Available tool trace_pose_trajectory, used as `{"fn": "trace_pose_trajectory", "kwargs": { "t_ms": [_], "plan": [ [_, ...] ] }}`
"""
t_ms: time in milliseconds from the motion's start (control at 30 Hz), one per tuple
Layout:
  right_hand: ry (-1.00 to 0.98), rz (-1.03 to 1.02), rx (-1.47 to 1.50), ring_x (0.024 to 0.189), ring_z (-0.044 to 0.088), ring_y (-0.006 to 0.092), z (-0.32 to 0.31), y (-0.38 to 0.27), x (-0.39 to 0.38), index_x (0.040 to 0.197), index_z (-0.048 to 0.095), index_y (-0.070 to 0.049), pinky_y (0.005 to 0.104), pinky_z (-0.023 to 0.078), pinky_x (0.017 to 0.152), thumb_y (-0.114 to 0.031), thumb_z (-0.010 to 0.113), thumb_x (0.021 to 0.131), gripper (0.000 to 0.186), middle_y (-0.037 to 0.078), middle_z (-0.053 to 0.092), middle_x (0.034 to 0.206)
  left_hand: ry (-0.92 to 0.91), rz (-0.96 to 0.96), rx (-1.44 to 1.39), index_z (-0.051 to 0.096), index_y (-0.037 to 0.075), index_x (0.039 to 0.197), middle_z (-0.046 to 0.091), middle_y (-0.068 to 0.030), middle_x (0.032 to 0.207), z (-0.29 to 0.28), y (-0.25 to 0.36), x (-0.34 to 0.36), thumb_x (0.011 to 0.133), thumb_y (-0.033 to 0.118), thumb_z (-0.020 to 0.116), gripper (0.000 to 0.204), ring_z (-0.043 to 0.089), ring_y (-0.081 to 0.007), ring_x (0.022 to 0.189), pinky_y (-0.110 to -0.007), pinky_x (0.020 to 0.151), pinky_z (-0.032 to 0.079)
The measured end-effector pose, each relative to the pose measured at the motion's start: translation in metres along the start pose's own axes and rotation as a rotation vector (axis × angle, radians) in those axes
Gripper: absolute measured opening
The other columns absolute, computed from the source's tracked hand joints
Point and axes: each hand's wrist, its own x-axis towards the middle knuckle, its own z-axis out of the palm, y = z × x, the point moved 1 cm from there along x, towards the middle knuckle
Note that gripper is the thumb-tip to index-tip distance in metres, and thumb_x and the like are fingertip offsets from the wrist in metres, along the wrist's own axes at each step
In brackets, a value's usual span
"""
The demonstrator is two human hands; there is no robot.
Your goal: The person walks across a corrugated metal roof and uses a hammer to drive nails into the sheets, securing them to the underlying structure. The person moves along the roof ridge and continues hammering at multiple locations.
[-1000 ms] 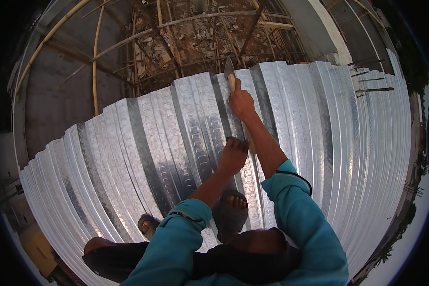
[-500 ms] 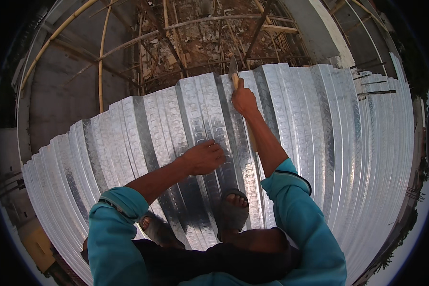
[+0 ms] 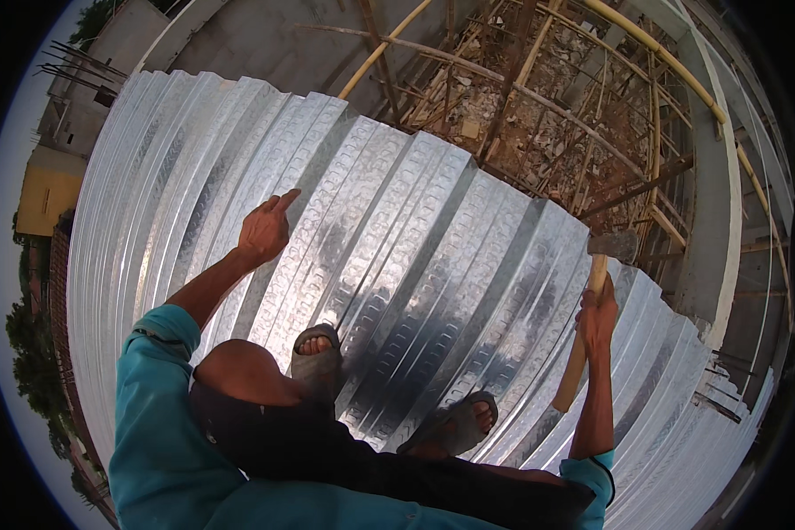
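My right hand is closed round the wooden handle of a hammer, close below its dark metal head. The head lies by the far edge of a ribbed, shiny metal sheet. On the left, my left hand reaches out over the sheet's ribs with a finger stretched forward and nothing in it. Whether that fingertip touches the metal, I cannot tell. My sandalled feet are on the sheet between my arms.
Past the sheet's uneven edge is a drop to rubble-strewn ground, crossed by bamboo and wooden poles. A concrete beam runs along the right. Steel bars stick out beside it. A yellow wall stands far left.
My view and body have turned to the left. The left hand has swung out leftward and stretched a finger. My right hand still grips the hammer, now farther right in view.
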Motion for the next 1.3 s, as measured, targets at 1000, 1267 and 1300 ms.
{"fn": "trace_pose_trajectory", "kwargs": {
  "t_ms": [1000, 1267, 1300],
  "plan": [
    [-0.297, -1.281, -1.002, 0.073, 0.065, 0.0434, 0.274, -0.5, -0.004, 0.112, 0.047, 0.0, 0.0502, 0.052, 0.062, -0.015, 0.065, 0.085, 0.036, 0.026, 0.063, 0.089, 0.428, -0.604, -0.432, 0.057, 0.012, 0.119, 0.065, -0.0083, 0.108, 0.087, -0.188, -0.013, 0.089, 0.009, 0.05, 0.031, 0.059, -0.0277, 0.107, -0.044, 0.094, 0.041],
    [-0.598, -1.058, -1.351, 0.08, 0.065, 0.0445, 0.282, -0.545, -0.023, 0.12, 0.046, 0.0, 0.0508, 0.052, 0.068, -0.019, 0.068, 0.083, 0.047, 0.027, 0.065, 0.093, 0.471, -0.6, -0.496, 0.058, 0.012, 0.118, 0.066, -0.0105, 0.108, 0.075, -0.192, -0.015, 0.088, 0.008, 0.052, 0.031, 0.06, -0.0296, 0.106, -0.045, 0.094, 0.041],
    [-0.634, -0.989, -1.394, 0.081, 0.065, 0.0447, 0.287, -0.546, -0.023, 0.121, 0.047, 0.0, 0.0505, 0.051, 0.068, -0.018, 0.07, 0.081, 0.049, 0.028, 0.065, 0.093, 0.468, -0.601, -0.505, 0.058, 0.012, 0.118, 0.066, -0.0097, 0.107, 0.076, -0.194, -0.015, 0.088, 0.009, 0.053, 0.03, 0.06, -0.0289, 0.106, -0.045, 0.095, 0.04]
  ]
}}
